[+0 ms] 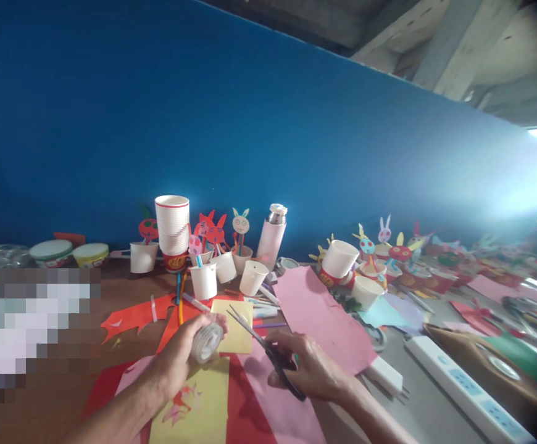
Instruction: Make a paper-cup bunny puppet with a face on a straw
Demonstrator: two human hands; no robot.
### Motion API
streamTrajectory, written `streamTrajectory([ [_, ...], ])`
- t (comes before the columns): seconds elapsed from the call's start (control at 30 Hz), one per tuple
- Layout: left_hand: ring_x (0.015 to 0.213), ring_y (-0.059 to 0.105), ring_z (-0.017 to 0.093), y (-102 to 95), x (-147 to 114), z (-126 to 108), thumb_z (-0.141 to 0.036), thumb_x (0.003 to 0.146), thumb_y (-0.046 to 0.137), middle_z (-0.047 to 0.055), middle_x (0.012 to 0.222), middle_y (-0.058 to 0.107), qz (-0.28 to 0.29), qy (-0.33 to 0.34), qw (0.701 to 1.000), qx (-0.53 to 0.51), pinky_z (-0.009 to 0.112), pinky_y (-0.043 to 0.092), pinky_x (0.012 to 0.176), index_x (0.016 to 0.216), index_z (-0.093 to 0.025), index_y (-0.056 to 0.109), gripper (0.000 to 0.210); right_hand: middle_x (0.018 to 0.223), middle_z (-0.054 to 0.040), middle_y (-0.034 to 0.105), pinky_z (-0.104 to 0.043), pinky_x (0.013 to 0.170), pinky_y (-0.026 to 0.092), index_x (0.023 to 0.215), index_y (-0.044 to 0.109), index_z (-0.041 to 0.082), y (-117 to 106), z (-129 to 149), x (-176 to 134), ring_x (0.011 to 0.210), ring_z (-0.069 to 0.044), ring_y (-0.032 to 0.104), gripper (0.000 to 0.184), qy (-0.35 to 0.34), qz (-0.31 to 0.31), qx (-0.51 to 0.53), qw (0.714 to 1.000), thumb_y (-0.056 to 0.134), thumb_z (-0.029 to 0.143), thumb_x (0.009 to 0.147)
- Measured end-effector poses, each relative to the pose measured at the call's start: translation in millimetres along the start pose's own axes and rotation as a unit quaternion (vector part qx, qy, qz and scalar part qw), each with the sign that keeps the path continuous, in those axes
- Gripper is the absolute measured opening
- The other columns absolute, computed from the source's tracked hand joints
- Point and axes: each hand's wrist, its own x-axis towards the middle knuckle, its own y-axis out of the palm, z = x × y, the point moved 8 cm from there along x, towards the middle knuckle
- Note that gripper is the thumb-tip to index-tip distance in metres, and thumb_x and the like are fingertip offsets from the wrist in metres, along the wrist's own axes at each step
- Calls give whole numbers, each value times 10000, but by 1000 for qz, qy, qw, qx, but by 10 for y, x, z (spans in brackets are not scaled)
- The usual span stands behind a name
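Observation:
My left hand [183,351] is wrapped round a roll of clear tape [207,343], its flat side turned toward me. In my right hand [308,364] is a pair of scissors [262,342] with dark handles; the blades point up and left and look slightly parted. Beneath both hands lie sheets of coloured paper: a yellow sheet [194,407] with small red and pink cut pieces [183,401] on it, a smaller yellow sheet [236,317], and a pink sheet [321,314] to the right.
Behind stand white paper cups [203,282] with paper animal figures, a tall cup stack [172,225] and a thermos flask [271,237]. A white power strip [467,385] and a charger [386,376] lie to the right. Orange paper scraps [132,314] are at left.

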Motion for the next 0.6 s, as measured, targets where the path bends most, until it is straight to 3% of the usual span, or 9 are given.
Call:
streamTrajectory([
  [0.2,791,580,170,-4,-34,-128,-172,733,529,65,955,650,-9,30,999,41,272,488,621,1050,-154,595,324,771,33,646,-222,612,356,980,624,256,-20,36,-20,680,-145,542,411,-7,-13,-61,998,744,411,618],
  [0.33,799,585,170,43,-37,-182,-228,746,576,54,987,641,22,53,993,99,283,491,676,1063,-167,595,323,760,35,668,-233,645,358,984,631,266,-43,60,-31,677,-155,553,422,-6,-10,-80,997,749,428,613],
  [0.6,1167,497,269,64,-99,-215,-358,689,696,92,1213,588,16,24,992,119,324,470,841,1150,-198,518,519,749,42,664,-228,648,352,1003,624,283,-101,88,-43,691,-160,546,450,-6,-12,-90,996,752,454,607],
])
